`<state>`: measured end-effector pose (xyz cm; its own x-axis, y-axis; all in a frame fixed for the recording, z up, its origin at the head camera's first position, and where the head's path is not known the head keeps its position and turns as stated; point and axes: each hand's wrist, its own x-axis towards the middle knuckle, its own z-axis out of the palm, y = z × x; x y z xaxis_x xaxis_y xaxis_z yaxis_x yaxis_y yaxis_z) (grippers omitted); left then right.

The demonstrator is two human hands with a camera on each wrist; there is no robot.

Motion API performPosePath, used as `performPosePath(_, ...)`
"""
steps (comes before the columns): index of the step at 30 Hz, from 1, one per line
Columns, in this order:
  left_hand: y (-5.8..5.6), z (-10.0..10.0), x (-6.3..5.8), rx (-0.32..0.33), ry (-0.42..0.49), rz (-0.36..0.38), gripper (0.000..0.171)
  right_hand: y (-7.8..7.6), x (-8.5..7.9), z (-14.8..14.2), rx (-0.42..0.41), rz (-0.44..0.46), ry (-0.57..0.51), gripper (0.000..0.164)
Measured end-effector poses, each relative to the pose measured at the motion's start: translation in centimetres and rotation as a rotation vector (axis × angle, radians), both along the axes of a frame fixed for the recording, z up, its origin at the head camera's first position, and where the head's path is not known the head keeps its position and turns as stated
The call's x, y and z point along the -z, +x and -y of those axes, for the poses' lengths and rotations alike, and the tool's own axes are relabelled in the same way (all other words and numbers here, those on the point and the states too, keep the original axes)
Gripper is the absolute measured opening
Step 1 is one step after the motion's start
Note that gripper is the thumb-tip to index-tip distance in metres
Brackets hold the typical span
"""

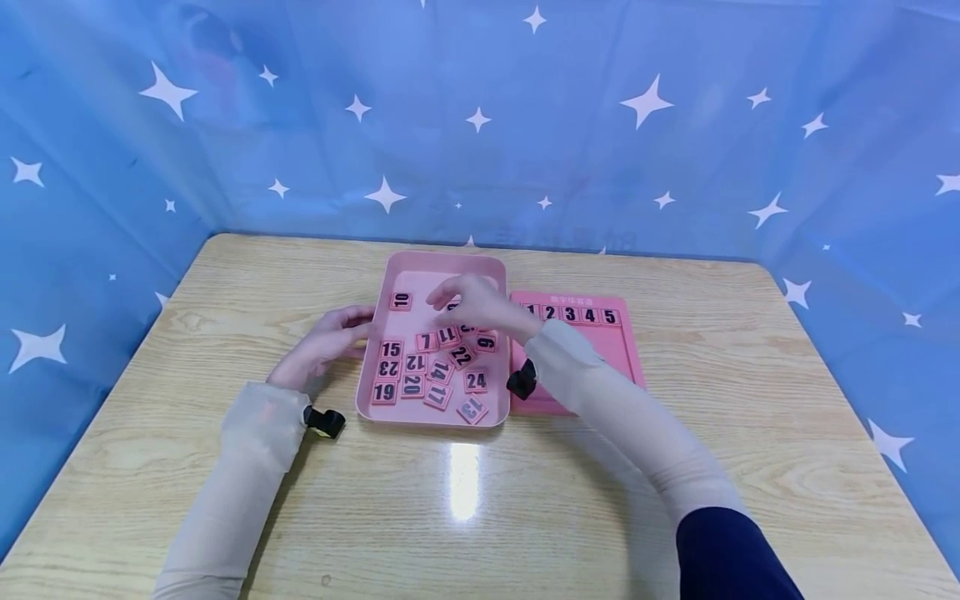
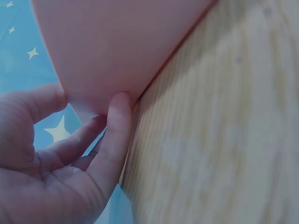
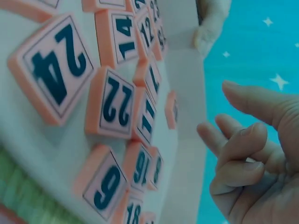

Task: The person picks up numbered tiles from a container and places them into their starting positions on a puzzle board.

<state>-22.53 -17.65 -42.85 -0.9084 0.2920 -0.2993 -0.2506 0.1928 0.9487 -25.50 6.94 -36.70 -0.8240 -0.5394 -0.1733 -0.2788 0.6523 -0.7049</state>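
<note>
My left hand (image 1: 327, 342) rests at the left side of a pink tray (image 1: 433, 422). In the left wrist view its fingertips touch the tray's outer wall (image 2: 126, 42) and rim, the fingers fairly straight. Above the tray hovers my right hand (image 1: 480, 304), its fingers loosely bent with nothing between them; the right wrist view shows this hand (image 3: 257, 158) apart from the tiles. Several pink number tiles lie loose in the tray, among them tile 10 (image 1: 401, 301), tile 15 (image 1: 391, 349), tile 24 (image 3: 53, 70) and tile 22 (image 3: 111, 103). My right hand hides some tiles.
Against the tray's right side lies a pink number-puzzle board (image 1: 603, 342), with tiles 1 to 5 (image 1: 570, 314) in its top row. My right forearm covers part of it. Both stand on a wooden table (image 1: 360, 508) before a blue star-patterned curtain (image 1: 450, 158).
</note>
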Motion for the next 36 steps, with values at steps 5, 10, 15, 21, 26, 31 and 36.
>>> performPosePath(5,-0.1,0.0,0.1,0.015,-0.001,-0.011,0.052,-0.1,0.8,1.3,0.052,0.098,0.032,0.033)
performPosePath(10,-0.1,0.1,0.1,0.017,-0.003,-0.013,0.052,0.0,1.3,2.3,0.076,0.141,0.041,0.032)
performPosePath(15,0.0,0.0,0.0,0.012,-0.019,-0.011,0.051,0.0,1.8,2.8,0.103,0.160,0.080,0.030)
performPosePath(21,0.0,0.0,0.0,0.011,-0.016,-0.015,0.051,0.1,2.0,2.6,0.115,0.182,0.099,0.030)
performPosePath(26,0.0,0.0,0.0,0.012,0.000,-0.018,0.051,0.2,2.3,2.6,0.073,0.110,0.139,0.027)
performPosePath(31,-0.1,0.0,0.1,0.009,-0.001,-0.018,0.052,0.2,2.5,2.7,0.033,0.044,0.186,0.024)
performPosePath(36,0.0,-0.1,0.1,0.000,-0.008,-0.011,0.052,0.3,2.4,2.7,-0.008,0.011,0.193,0.021)
